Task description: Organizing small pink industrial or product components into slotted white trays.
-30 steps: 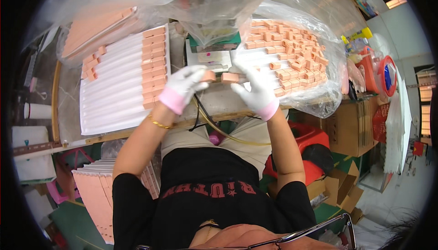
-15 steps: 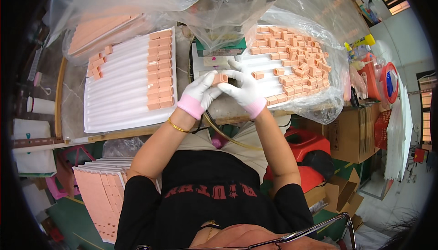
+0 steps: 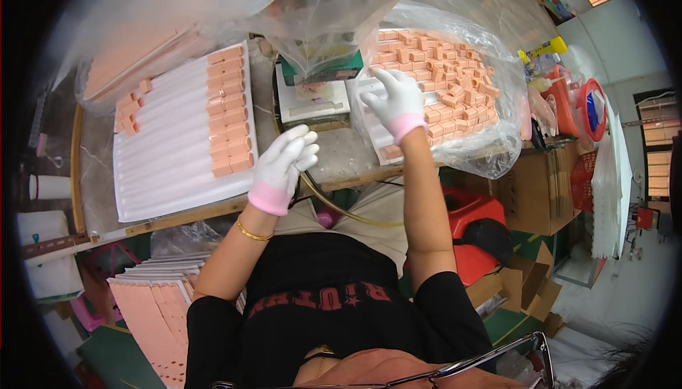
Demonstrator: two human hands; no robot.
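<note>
Both my hands wear white gloves with pink cuffs. My right hand (image 3: 398, 99) reaches over the near-left side of the right tray, fingers apart, with no piece visible between them. Around it lie many small, peach-coloured, hollow block-like pieces (image 3: 465, 80), heaped on the white ridged tray (image 3: 371, 137). My left hand (image 3: 282, 169) hovers at the table's front edge, between the two trays. Its fingers are drawn together; whatever they hold, if anything, is hidden. On the left, a white ridged tray (image 3: 167, 147) carries a column of joined peach pieces (image 3: 229, 112) along its right side.
Several loose peach pieces (image 3: 129, 113) rest on the left tray's far left corner. A small scale-like device (image 3: 312, 101) stands between the trays, a green box (image 3: 323, 69) behind it. Clear plastic sheeting (image 3: 320, 19) hangs over the back. A red stool (image 3: 472, 225) is below right.
My hands have separated from around a peach piece, which I no longer see. The right moved up and right to the right tray; the left drew back down and left. The view shifted slightly.
</note>
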